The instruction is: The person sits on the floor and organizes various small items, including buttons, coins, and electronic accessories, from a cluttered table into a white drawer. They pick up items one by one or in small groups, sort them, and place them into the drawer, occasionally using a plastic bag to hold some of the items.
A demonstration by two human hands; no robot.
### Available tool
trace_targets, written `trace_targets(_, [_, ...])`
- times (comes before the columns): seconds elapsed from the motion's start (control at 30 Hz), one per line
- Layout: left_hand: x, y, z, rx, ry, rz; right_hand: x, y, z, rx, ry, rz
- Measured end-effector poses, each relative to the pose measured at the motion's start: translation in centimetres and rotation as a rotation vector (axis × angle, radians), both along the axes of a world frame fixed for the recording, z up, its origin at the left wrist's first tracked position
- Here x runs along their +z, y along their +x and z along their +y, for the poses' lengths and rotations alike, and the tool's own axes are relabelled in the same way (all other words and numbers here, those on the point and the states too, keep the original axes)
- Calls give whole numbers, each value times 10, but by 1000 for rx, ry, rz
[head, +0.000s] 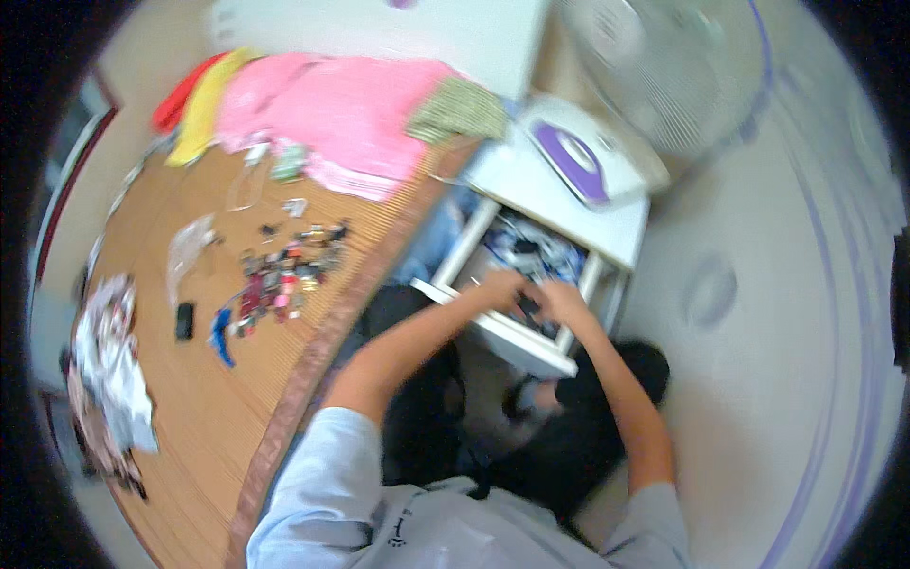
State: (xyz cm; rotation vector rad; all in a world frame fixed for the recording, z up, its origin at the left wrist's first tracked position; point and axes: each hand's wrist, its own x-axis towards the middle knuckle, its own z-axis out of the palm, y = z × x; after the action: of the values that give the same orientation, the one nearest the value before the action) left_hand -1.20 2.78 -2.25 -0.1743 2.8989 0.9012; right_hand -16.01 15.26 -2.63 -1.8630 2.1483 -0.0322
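A white drawer [498,343] stands pulled out of a small white cabinet [490,171], with a jumble of dark, white and blue items [530,245] inside. Both hands reach into its front part. My left hand [506,290] and my right hand [560,302] come close together around a small dark item [530,307]; blur hides its kind and which fingers hold it. On top of the cabinet lies a white and purple object [572,160], perhaps a clothes iron or a scale.
Left is a bed with a tan slatted mat [213,427], bearing a pile of small items [284,277], a black phone-like object [185,321], a blue item [222,338], a pink cloth [334,107] and rumpled clothes [114,363]. A fan [661,78] stands beyond the cabinet.
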Motion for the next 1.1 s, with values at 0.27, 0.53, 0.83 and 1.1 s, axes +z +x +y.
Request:
trace_targets(0.27, [-26, -9, 4, 130, -48, -164, 25, 3, 2, 88, 137, -183])
trace_targets(0.53, [71, 82, -72, -45, 260, -68, 63, -16, -13, 124, 382, -71])
trace_targets(0.83, [132, 314, -261, 1143, 68, 901, 205, 144, -180, 557, 229, -404])
trace_targets(1.1, [50, 436, -333, 1343, -547, 651, 174, 319, -420, 973, -334, -217])
